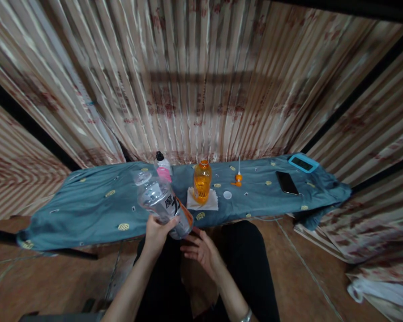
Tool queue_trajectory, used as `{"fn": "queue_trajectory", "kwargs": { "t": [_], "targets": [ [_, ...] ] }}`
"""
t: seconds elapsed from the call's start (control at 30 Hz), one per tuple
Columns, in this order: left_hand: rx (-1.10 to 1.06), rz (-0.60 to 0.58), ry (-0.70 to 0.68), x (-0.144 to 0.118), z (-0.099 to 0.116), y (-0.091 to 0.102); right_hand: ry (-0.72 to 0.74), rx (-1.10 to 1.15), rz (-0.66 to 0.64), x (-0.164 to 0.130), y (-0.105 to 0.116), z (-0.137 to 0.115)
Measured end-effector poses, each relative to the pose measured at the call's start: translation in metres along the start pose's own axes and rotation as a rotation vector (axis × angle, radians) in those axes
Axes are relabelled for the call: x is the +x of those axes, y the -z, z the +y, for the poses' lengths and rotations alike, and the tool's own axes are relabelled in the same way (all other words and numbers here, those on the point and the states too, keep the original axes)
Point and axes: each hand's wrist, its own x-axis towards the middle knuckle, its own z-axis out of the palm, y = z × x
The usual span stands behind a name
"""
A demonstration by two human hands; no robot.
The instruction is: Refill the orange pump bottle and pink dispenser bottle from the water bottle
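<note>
My left hand (pixel 160 230) is wrapped round a large clear plastic bottle (pixel 158 199) with a black and orange label, tilted with its neck up and to the left. Close to the bottle's base is my right hand (pixel 201 250), palm up with its fingers stretched out and apart; its fingertips may touch the base. An orange bottle (pixel 202 181) without a cap stands upright on a folded white cloth (pixel 213 202), with orange liquid inside. To its right lies an orange pump head (pixel 238 179) with a thin tube, near a small white disc (pixel 227 195).
Behind the clear bottle stands a small bottle (pixel 163 167) with a black cap and pink label. A black phone (pixel 287 183) and a blue-framed digital clock (pixel 303 163) lie at the right of the cloth-covered table (pixel 97 210). Striped curtains (pixel 201 89) hang behind it.
</note>
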Motion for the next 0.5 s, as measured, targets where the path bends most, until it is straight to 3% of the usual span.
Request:
{"fn": "queue_trajectory", "kwargs": {
  "t": [0.27,0.5],
  "targets": [
    [0.223,0.107,-0.215,0.060,-0.010,0.014,0.086,-0.166,0.199,-0.021,0.041,-0.002],
    [0.421,0.158,-0.249,0.091,-0.021,0.023,0.079,-0.224,0.292,-0.029,0.045,-0.006]
  ]
}}
